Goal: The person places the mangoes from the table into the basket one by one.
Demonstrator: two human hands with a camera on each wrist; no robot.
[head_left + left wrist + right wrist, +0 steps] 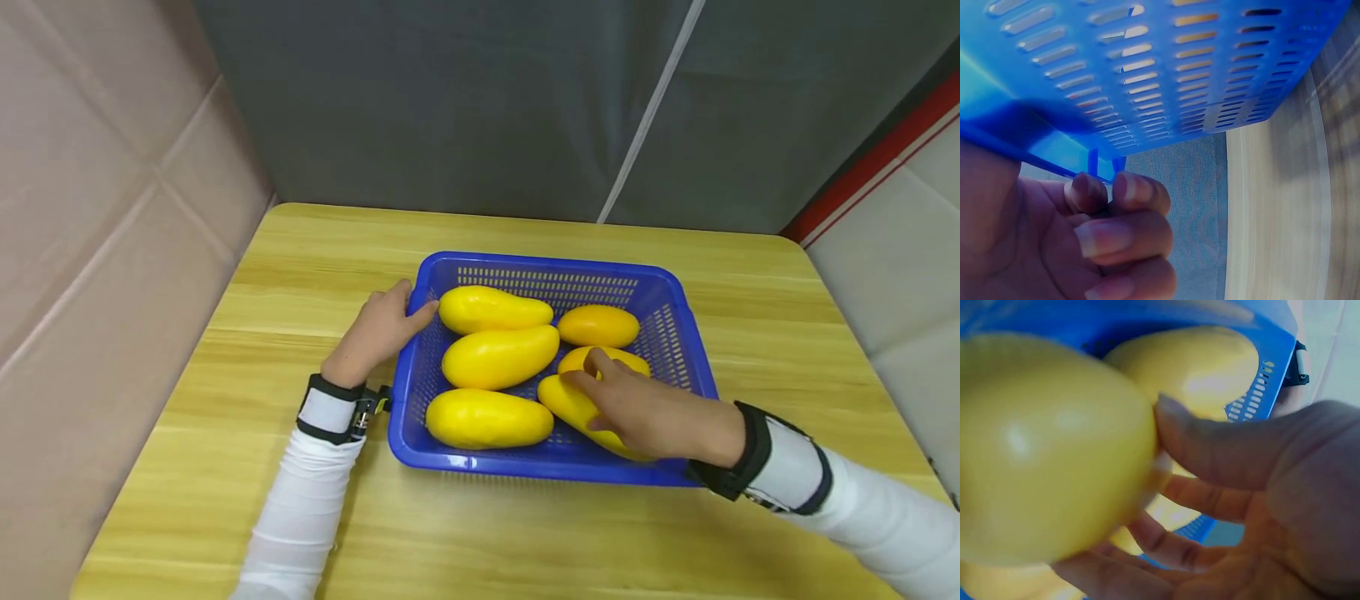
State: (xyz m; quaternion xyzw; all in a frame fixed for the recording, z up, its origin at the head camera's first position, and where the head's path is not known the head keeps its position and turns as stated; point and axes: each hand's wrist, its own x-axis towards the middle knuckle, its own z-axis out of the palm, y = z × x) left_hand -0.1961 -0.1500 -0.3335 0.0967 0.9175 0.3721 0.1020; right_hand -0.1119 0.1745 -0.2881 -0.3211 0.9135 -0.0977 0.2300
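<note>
A blue plastic basket with slotted walls holds several yellow mangoes. My left hand grips its left rim, with curled fingertips showing by the rim in the left wrist view. On the right side of the basket, my right hand has thumb and fingers around the front mango. Just behind that one lies another mango, partly covered by the hand. A shorter, more orange mango sits farther back. Three mangoes, one of them at the front, line the left half.
The basket stands on a light wood-grain table. Dark grey cloth hangs behind the table's far edge. Tiled surfaces rise on the left and right, with a red strip at the right back corner.
</note>
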